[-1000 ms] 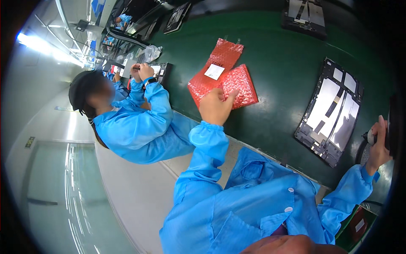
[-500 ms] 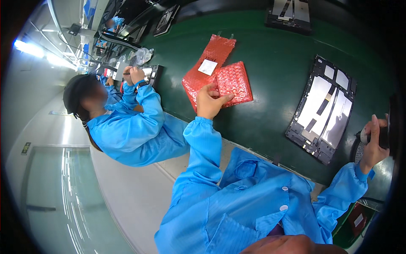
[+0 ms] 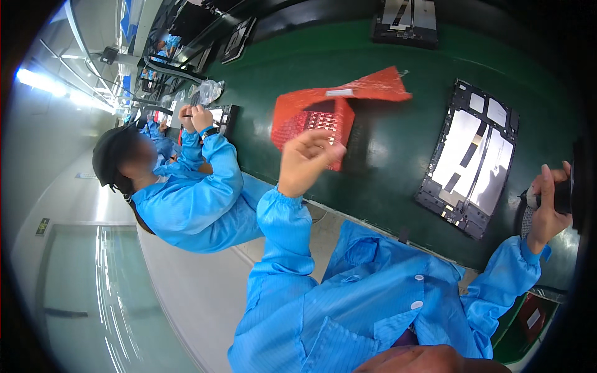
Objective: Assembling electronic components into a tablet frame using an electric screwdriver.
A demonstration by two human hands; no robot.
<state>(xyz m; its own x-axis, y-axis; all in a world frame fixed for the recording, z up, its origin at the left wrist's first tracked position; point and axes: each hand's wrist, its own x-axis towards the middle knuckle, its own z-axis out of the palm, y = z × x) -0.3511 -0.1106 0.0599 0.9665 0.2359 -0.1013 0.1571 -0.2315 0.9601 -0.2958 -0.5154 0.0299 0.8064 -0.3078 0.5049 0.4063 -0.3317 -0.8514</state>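
Note:
My left hand (image 3: 306,161) is raised over the green bench (image 3: 385,155) and pinches the lower edge of a red bubble-wrap bag (image 3: 317,112), lifting it off the surface. A second red bag (image 3: 373,86) sticks out behind it, tilted up. A flat tablet frame (image 3: 471,155) with pale panels and dark ribbon cables lies face up to the right. My right hand (image 3: 547,205) is at the right rim, closed around a dark tool (image 3: 563,196) whose shape is partly cut off.
A co-worker in a blue coat and dark cap (image 3: 180,186) sits to my left, hands at a small device (image 3: 221,115). Another tablet frame (image 3: 407,22) lies at the far edge. More trays and devices (image 3: 236,40) run along the bench's far left.
My left hand has risen and lifted the red bags from lying flat to standing up off the bench. My right hand stays at the right rim.

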